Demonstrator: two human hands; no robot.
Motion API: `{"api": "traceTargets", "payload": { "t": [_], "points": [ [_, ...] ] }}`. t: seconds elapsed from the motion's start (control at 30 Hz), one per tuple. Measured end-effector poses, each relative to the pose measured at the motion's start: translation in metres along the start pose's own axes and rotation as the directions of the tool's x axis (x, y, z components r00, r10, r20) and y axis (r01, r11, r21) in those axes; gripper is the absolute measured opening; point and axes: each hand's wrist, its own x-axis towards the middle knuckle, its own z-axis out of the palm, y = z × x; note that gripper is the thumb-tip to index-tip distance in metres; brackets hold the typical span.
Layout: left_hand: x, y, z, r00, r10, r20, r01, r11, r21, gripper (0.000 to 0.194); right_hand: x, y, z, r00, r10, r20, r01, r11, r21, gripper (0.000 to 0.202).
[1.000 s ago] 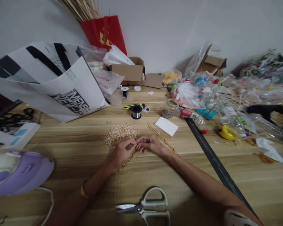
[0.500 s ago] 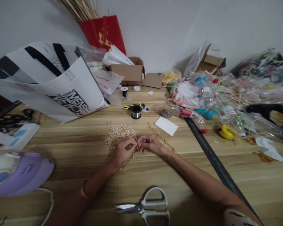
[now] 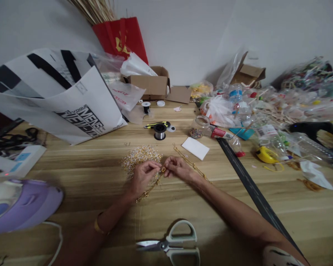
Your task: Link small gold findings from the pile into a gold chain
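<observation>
Fingers pinched, my left hand [image 3: 144, 177] holds a gold beaded chain [image 3: 149, 191], which trails down under the hand onto the table. My right hand [image 3: 178, 168] has its thumb and fingers closed at a small gold ring [image 3: 163, 169] on the end of that chain, between the two hands. Any fine wire or thread there is too small to make out. Just behind my left hand lies a pile of gold and clear beads [image 3: 140, 157]. Another length of gold chain [image 3: 192, 164] lies beyond my right wrist.
Scissors [image 3: 169, 244] lie near the front edge. Behind the beads are a wire spool [image 3: 160, 132], a yellow-black cutter [image 3: 155, 125], a white card [image 3: 195, 148] and a jar of beads [image 3: 199, 127]. A purple appliance [image 3: 30, 207] stands left; plastic bottles and a yellow tape measure [image 3: 267, 155] crowd the right.
My hands have drawn slightly apart. The gold ring between them shows more plainly, and my right hand has shifted a little up. The things on the table stay where they were.
</observation>
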Motion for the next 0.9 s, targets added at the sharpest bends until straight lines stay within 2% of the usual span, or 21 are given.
{"api": "traceTargets", "payload": {
  "t": [0.23,0.4,0.6,0.73,0.9],
  "points": [
    [-0.001,0.006,0.0,0.995,-0.099,0.011,0.099,0.994,-0.053,0.013,0.0,0.004,0.004,0.996,-0.032,-0.08,0.043,0.989,0.141,0.042],
    [0.001,0.005,-0.002,0.99,-0.128,0.053,0.132,0.987,-0.086,0.014,0.003,0.004,0.005,0.992,-0.035,-0.125,0.069,0.958,0.278,0.031],
    [0.003,-0.005,-0.002,0.977,-0.208,0.045,0.212,0.963,-0.164,0.017,0.002,0.0,0.004,0.999,0.044,0.004,-0.04,0.869,0.493,0.019],
    [0.004,-0.008,-0.002,0.97,-0.237,0.049,0.241,0.928,-0.284,0.019,0.002,0.0,0.003,0.996,0.057,0.066,-0.083,0.851,0.518,0.022],
    [0.004,-0.002,0.0,0.958,-0.258,0.122,0.285,0.883,-0.374,0.024,0.003,0.002,0.006,0.995,0.045,0.093,-0.085,0.867,0.491,0.027]
  ]
}}
